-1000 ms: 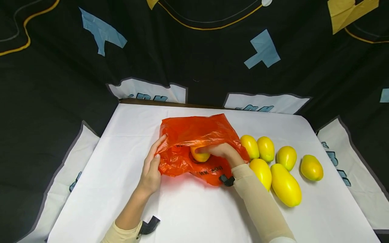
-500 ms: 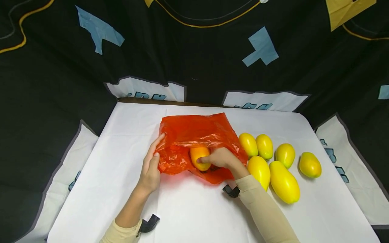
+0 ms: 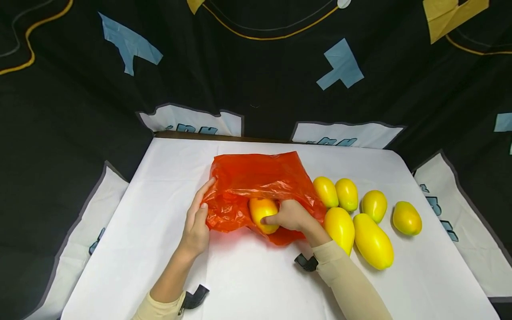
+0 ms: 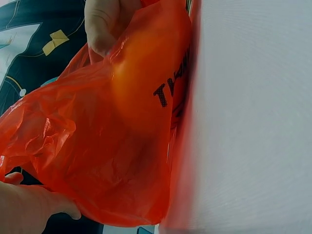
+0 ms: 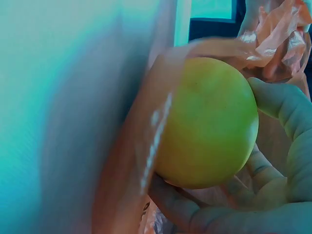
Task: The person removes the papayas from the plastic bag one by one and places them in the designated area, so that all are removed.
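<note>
A red plastic bag [image 3: 256, 171] lies on the table, its mouth facing me. My left hand [image 3: 196, 226] pinches the bag's left edge, thumb in front and fingers reaching behind; the left wrist view shows this grip from the side. At the mouth, my right hand [image 3: 294, 216] holds a yellow mango-like fruit [image 3: 262, 211], thumb across its near side. In the right wrist view, thumb and fingers curl round the fruit [image 5: 214, 122], with bag film along one side. Through the film in the left wrist view, an orange round shape [image 4: 134, 83] shows.
Several more yellow fruits lie right of the bag, among them a large long one [image 3: 374, 242] and one apart at the far right [image 3: 407, 218]. A white cloth [image 3: 256, 284] covers the table. Behind hangs a dark patterned curtain [image 3: 256, 66].
My right hand has drawn back toward me, and the yellow fruit has moved from deeper in the bag to its mouth. The left hand has kept its hold on the bag edge.
</note>
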`<state>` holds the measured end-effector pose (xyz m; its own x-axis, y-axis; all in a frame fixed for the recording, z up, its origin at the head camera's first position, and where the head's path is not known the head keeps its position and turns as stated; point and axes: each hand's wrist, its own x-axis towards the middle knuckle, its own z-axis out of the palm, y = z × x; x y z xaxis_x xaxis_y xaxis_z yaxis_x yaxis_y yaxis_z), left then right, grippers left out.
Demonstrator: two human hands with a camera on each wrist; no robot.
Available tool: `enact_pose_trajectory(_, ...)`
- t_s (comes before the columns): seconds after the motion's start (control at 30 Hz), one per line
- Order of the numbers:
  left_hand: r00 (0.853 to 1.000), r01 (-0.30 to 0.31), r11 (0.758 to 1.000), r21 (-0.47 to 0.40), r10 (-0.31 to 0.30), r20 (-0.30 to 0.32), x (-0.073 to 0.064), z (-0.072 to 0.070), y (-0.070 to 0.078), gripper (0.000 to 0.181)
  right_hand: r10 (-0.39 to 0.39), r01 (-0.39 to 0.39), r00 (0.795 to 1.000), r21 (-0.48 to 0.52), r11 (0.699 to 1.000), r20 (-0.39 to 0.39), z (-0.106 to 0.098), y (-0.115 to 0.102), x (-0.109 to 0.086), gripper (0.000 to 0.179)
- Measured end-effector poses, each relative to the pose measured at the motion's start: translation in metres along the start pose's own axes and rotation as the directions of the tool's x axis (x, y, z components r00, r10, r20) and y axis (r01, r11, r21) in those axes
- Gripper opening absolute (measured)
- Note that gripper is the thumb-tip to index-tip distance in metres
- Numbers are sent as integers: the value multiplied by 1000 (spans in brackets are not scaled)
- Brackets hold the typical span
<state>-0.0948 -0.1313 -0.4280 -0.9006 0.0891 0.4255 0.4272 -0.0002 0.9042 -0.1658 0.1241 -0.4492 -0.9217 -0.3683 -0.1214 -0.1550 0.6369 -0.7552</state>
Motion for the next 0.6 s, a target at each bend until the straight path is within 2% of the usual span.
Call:
enact_pose_trajectory(0.13,1000,-15,1000,-6,15,3,-1,-2,-18,57,-63,64,998,11,998,-16,1,2,-6,72)
enact_pose_trajectory(0.3,1000,-9,1000,4,9,19,-1,-2,-22,55,-98,99,995,55,994,-8,-2,1,-14,66)
enact_pose_trajectory(0.4,1000,11,1000,0,-11,20,-1,0,-15,55,-126,126,992,84,988,-1,-6,-2,-18,59)
enact_pose_trajectory(0.47,1000,15,1000,-2,-15,16,-1,2,-7,56,-140,137,990,161,977,6,-9,-3,-21,52)
enact_pose_trajectory(0.6,1000,9,1000,15,-9,12,1,5,10,55,-97,96,995,183,978,-6,-13,-5,-25,46)
